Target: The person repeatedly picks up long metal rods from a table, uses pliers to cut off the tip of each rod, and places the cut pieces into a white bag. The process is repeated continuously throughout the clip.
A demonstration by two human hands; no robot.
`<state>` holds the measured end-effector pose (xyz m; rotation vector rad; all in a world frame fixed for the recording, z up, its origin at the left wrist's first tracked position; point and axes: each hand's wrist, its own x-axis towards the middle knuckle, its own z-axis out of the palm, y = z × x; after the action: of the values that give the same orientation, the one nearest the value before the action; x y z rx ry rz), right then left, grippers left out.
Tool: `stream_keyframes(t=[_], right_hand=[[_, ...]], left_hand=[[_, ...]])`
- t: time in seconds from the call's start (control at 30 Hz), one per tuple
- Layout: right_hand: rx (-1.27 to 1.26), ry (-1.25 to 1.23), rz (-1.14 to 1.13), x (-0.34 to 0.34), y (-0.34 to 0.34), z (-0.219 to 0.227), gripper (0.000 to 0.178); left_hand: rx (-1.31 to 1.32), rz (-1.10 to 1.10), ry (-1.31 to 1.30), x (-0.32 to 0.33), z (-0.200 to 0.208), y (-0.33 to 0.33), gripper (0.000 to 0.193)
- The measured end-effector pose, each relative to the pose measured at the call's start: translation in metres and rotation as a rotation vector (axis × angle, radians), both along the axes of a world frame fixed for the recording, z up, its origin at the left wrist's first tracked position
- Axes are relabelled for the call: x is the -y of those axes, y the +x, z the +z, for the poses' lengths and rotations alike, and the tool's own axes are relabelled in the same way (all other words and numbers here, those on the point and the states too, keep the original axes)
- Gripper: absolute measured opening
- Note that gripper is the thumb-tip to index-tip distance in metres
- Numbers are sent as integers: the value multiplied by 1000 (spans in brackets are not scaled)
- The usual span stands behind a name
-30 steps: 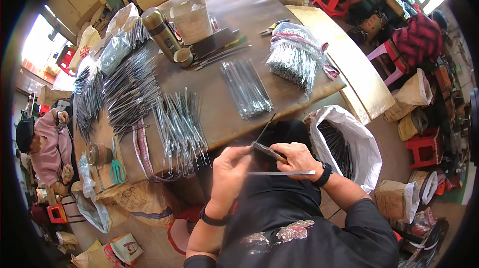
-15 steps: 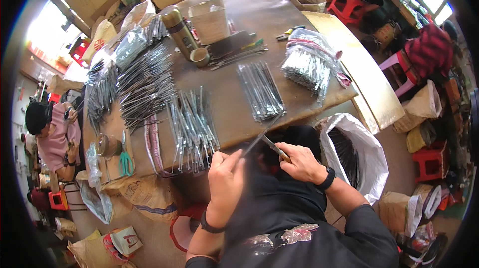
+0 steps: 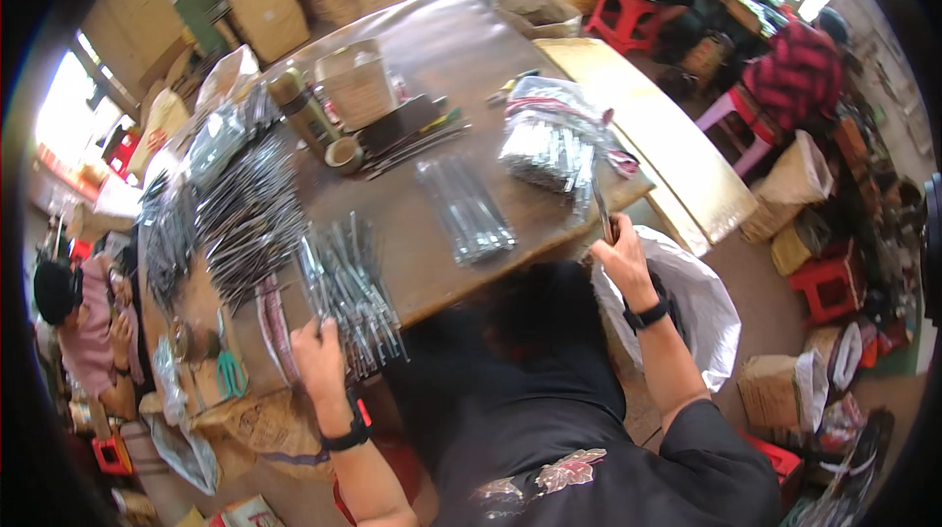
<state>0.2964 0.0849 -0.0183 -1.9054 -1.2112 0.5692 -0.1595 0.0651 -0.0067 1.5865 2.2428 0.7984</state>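
Observation:
My left hand [image 3: 319, 358] is closed at the near-left edge of a loose pile of thin metal strips [image 3: 348, 277]. Whatever lies between its fingertips is hidden. My right hand [image 3: 624, 260] grips a knife-like hand tool [image 3: 601, 201], its narrow blade pointing up past the table's right corner. Just beyond that blade, a clear plastic bag [image 3: 554, 139] full of shiny metal pieces lies on the table. Between my hands, farther in, rests a neat flat bundle of metal strips [image 3: 465, 211].
Larger heaps of dark metal strips [image 3: 250, 218] cover the brown table's left side, near green-handled scissors [image 3: 232, 374]. A thermos [image 3: 297, 110], a cup [image 3: 343, 154] and a box [image 3: 355, 83] stand farther back. An open white sack [image 3: 711, 316] sits by my right arm. Another person [image 3: 98, 331] sits at left.
My hands have moved apart: the left from the middle to the strip pile, the right rightward and up with the tool. The strip in my left fingers no longer shows. The view has shifted.

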Motion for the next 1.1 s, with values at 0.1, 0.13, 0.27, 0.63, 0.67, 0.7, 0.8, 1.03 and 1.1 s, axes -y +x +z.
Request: stream_keyframes(t=[0.1,0.13,0.27,0.63,0.67,0.7,0.8,1.03,1.1], right_hand=[[147,-97,-125,-27,38,-4,52],[247,-130,-189,-34,45,-7,55],[375,-192,-257,-62,61,-11,55],[443,-236,-285,-106,40,-20,58],[442,-256,-265,-106,40,-17,58],[454,-302,-256,-104,40,-13,58],[504,-159,-268,-103,32,16,51],[431,598,266,-113,-55,122,39],[332,699,438,-120,-96,137,42]], left_hand=[[219,-59,178,16,23,1,31],[258,-25,149,22,32,0,31],[298,6,150,46,61,-11,32],[437,82,112,80,62,-54,30],[442,91,100,79,63,-57,30],[448,99,85,78,64,-58,30],[417,119,8,77,71,-64,29],[654,70,-62,43,48,-81,30],[853,57,-27,27,37,-82,23]])
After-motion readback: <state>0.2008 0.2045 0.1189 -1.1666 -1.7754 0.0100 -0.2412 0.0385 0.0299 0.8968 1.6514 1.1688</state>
